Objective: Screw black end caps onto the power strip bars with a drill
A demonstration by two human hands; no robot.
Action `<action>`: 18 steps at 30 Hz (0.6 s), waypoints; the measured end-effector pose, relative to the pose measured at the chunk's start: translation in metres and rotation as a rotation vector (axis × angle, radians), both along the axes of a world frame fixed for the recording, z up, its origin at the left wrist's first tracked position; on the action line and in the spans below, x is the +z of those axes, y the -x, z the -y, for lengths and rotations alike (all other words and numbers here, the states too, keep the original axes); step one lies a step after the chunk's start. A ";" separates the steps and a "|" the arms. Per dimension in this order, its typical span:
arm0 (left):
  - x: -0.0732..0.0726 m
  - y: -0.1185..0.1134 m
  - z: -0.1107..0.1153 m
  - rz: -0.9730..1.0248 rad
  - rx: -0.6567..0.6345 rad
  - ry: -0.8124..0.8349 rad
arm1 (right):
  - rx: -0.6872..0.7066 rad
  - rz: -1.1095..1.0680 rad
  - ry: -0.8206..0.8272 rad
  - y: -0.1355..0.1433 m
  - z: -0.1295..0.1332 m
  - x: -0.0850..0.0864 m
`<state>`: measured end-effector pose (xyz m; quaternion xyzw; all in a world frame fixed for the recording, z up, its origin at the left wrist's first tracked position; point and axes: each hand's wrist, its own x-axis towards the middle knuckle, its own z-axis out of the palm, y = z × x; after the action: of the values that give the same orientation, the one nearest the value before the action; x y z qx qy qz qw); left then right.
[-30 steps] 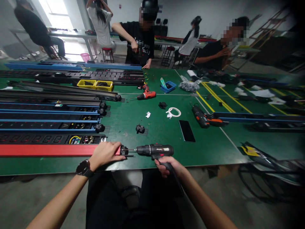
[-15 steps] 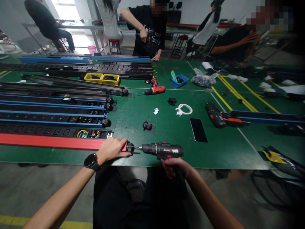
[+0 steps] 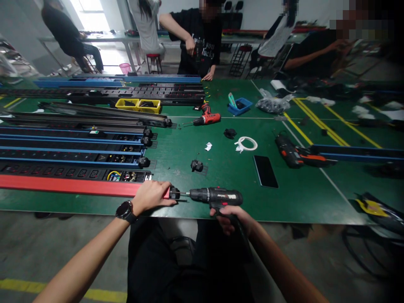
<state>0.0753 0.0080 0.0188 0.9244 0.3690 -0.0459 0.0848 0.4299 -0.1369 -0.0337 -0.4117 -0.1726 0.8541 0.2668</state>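
Observation:
A long red bar [image 3: 69, 185] lies along the table's near edge. My left hand [image 3: 153, 196] is wrapped over its right end, beside a black end fitting [image 3: 174, 193]. In my right hand [image 3: 233, 216] is a black power drill [image 3: 221, 196], held by its handle and pointing left. The drill's thin bit reaches the black fitting; its exact contact point is too small to tell. Behind the bar, a black socket strip [image 3: 72, 171] has exposed wiring at its right end. A loose black fitting [image 3: 197, 165] rests behind the drill.
Blue-edged strips [image 3: 63, 160] lie at left. Beyond are yellow bins [image 3: 139, 105], a red drill [image 3: 206, 119] and a blue tray [image 3: 240, 107]. A phone [image 3: 265, 171], a white ring [image 3: 248, 144] and another drill [image 3: 288, 150] are at right. A person [image 3: 198, 46] stands across the table.
The whole view has shifted slightly, so things appear a little farther right. Both hands keep their holds, with the drill still at the bar's end.

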 end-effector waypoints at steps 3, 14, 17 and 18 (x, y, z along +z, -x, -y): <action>0.004 0.000 0.001 0.013 0.000 0.002 | -0.009 -0.021 -0.010 -0.003 0.002 -0.001; 0.014 0.004 0.000 0.115 -0.002 0.126 | -0.323 -0.063 -0.166 -0.041 0.018 -0.010; 0.027 0.010 -0.002 0.164 -0.014 0.133 | -0.395 -0.112 -0.190 -0.048 0.015 -0.019; 0.031 0.013 -0.003 0.168 -0.012 0.130 | -0.409 -0.127 -0.189 -0.049 0.014 -0.021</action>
<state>0.0620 0.0108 0.0501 0.9197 0.3514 0.0075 0.1750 0.4792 -0.1509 -0.0551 -0.3566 -0.1479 0.7866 0.4819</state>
